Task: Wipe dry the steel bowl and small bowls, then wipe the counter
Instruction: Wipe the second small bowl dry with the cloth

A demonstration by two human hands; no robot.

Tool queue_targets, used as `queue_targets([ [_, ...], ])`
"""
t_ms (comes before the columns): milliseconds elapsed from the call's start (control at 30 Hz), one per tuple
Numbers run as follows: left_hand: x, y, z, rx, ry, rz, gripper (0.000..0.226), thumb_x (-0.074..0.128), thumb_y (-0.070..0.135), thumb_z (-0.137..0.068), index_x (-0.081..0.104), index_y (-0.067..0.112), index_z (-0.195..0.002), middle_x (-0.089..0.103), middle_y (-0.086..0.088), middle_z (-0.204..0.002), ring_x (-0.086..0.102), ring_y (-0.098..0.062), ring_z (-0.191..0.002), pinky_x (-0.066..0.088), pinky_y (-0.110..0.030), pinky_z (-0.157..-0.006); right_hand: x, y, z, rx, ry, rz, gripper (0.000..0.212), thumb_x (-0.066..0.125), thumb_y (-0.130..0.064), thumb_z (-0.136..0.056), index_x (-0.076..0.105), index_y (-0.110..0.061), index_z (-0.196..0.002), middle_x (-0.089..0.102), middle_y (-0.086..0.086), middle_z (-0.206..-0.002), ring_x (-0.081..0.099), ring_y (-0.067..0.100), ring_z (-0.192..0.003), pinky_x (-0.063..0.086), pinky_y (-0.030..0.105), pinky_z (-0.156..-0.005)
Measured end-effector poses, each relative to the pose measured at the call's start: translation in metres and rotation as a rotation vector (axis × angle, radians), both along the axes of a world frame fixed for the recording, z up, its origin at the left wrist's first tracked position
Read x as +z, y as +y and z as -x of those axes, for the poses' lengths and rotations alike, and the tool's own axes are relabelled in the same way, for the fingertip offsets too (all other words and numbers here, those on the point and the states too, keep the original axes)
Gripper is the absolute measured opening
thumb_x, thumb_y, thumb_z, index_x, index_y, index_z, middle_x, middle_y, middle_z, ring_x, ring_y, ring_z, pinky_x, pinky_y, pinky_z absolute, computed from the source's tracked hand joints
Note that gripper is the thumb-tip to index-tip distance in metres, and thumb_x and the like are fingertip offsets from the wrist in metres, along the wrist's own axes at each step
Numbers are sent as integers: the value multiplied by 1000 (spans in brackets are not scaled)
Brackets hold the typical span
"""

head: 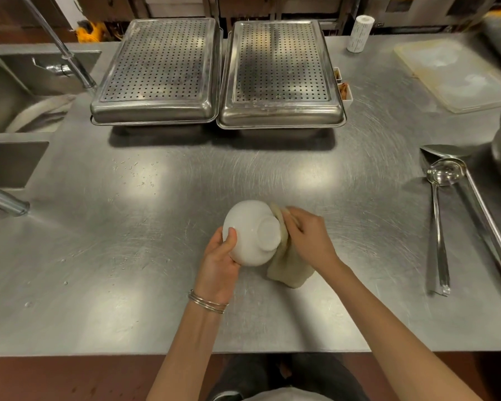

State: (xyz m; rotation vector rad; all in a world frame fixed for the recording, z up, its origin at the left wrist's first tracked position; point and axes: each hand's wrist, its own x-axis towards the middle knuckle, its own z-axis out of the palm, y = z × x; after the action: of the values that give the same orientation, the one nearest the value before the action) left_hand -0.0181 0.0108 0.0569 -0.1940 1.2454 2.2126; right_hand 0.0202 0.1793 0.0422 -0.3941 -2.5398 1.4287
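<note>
Your left hand (219,256) grips small white bowl (250,233), base up, above counter (128,256) near front edge. Your right hand (307,235) clamps beige cloth (287,267) against bowl's right side.

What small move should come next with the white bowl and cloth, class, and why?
Probably turn the white bowl in the left hand, since the cloth under the right hand touches only its right side.

Left hand (219,257), bangles at the wrist, grips the small white bowl (250,231) from its left; right hand (308,237), fingers curled closed, presses cloth (287,269) against its right.
</note>
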Motion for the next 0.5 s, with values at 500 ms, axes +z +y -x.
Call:
queue_targets([
  [500,-16,2,8,70,217,218,23,64,21,-69,61,15,-90,66,2,-89,61,-8,-81,49,-23,-66,-24,-15,-37,-47,-109,-78,33,48,-16,-97,54,-9,-128,57,4,-130,48,13,-123,21,-3,-96],
])
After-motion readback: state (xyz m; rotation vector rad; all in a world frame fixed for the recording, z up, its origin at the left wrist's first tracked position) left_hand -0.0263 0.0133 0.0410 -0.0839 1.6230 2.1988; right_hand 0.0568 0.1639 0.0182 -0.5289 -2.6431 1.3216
